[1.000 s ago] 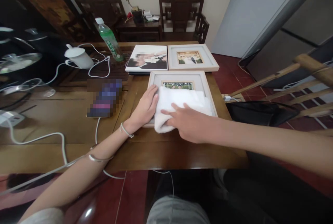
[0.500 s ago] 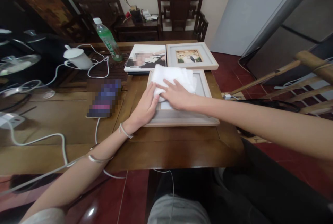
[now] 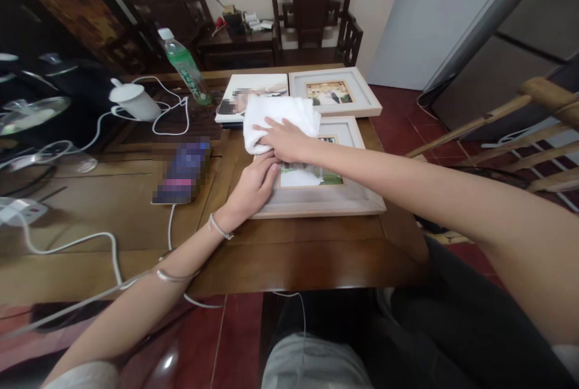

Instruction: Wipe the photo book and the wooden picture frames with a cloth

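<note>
Head camera shows two bare hands working over a wooden picture frame that lies flat at the right end of a brown wooden table. Palm down, the right hand rests on a folded white cloth, its fingers fanned apart and slightly bent, pressing on the fabric rather than closing round it; whether the thumb pinches an edge cannot be told. The cloth covers the frame's far left corner and overlaps, in this view, the near edge of a white photo panel beyond; contact between those two is unclear. The left hand lies along the frame's left edge, fingers extended and close together, thumb held apart and resting on the border, with nothing gripped. Its fingertips meet the right hand's near side. Part of the framed photo shows beneath the right wrist. Beyond, a second pale frame lies to the right of the photo panel. Left of the hands lies a phone with a blurred screen; farther back stand a white lidded cup and a green-labelled plastic bottle.
</note>
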Demonstrator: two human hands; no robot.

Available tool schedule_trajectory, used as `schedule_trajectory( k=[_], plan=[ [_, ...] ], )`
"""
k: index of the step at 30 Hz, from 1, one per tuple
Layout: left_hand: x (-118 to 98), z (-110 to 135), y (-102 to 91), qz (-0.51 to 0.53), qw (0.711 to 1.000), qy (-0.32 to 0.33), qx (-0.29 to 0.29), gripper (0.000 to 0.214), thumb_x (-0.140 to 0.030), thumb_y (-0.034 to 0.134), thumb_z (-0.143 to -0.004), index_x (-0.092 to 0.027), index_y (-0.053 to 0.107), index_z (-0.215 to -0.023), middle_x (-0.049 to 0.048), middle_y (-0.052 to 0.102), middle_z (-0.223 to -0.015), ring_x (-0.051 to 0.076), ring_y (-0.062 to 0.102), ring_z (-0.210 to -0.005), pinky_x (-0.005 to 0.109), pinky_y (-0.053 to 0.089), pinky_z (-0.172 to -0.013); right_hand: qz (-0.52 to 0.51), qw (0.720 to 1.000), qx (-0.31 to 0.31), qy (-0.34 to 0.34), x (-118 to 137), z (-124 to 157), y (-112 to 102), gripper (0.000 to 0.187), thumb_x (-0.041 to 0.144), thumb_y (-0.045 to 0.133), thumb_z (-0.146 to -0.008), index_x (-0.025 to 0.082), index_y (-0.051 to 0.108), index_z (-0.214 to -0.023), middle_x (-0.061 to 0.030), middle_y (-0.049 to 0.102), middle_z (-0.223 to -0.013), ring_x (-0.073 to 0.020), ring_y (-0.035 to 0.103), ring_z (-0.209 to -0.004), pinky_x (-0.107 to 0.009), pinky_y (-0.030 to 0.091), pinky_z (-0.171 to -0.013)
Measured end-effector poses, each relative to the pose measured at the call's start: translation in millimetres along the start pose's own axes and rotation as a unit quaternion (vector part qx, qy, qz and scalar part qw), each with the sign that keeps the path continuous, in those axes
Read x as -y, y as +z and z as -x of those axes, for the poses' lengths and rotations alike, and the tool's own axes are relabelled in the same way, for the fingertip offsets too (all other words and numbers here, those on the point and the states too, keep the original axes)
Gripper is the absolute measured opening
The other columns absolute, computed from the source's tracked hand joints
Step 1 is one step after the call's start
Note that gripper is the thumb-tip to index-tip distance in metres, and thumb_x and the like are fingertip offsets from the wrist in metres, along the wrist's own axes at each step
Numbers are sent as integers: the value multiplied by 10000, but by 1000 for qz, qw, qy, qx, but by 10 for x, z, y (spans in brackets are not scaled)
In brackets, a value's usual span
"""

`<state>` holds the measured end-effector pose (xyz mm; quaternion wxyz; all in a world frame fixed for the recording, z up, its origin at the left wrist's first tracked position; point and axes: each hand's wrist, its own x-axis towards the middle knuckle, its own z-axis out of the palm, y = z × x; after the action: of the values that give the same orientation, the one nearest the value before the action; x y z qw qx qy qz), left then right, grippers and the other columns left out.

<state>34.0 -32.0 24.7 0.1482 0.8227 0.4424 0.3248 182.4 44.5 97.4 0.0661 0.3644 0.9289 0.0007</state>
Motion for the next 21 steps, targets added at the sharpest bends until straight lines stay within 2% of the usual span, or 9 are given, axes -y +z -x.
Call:
schedule_trajectory(
  k=[6, 9, 13, 16, 19, 21],
  plan=[
    [48, 22, 27, -1, 999, -14, -29, 441, -389, 347, -1099, -174, 628, -1363, 135, 673, -1456, 290, 621, -1372, 506, 455, -1219, 37, 998, 4, 45, -260, 200, 65, 673, -25, 442, -884, 182, 601, -1504, -70, 263, -1766, -382, 173, -1627, -663, 255, -1248],
    [61, 36, 46, 2, 999, -16, -50, 516, -470, 311, -1118, -163, 551, -1457, 165, 606, -1528, 299, 564, -1434, 522, 415, -1248, 53, 997, 2, 60, -249, 369, 118, 615, -17, 457, -902, 161, 647, -1459, -91, 266, -1763, -409, 172, -1623, -666, 248, -1253],
    [70, 57, 72, 19, 996, -30, -78, 645, -599, 243, -1116, -166, 453, -1547, 189, 518, -1603, 302, 489, -1500, 519, 379, -1270, 28, 998, 24, 57, 4, 635, 113, 550, 14, 463, -932, 155, 689, -1413, -105, 286, -1751, -436, 216, -1606, -675, 301, -1235],
    [88, 67, 83, 61, 994, -49, -75, 703, -659, 209, -1103, -184, 438, -1567, 180, 505, -1618, 296, 478, -1509, 504, 368, -1280, -16, 998, 60, 23, 274, 865, 46, 583, -11, 492, -897, 160, 678, -1423, -107, 298, -1744, -436, 241, -1599, -674, 346, -1216],
    [133, 71, 78, 108, 989, -84, -56, 711, -638, 125, -1111, -202, 433, -1579, 160, 487, -1639, 281, 467, -1521, 505, 375, -1278, -59, 995, 76, -36, 529, 1080, -28, 597, -33, 519, -859, 199, 709, -1375, -81, 364, -1719, -425, 289, -1585, -664, 387, -1194],
    [171, 75, 69, 103, 991, -84, -35, 700, -583, 44, -1121, -227, 420, -1593, 138, 490, -1643, 271, 465, -1525, 523, 410, -1255, -69, 993, 71, -65, 657, 1197, -67, 553, -26, 550, -846, 209, 746, -1306, -79, 438, -1682, -427, 346, -1560, -653, 420, -1170]
  ],
)
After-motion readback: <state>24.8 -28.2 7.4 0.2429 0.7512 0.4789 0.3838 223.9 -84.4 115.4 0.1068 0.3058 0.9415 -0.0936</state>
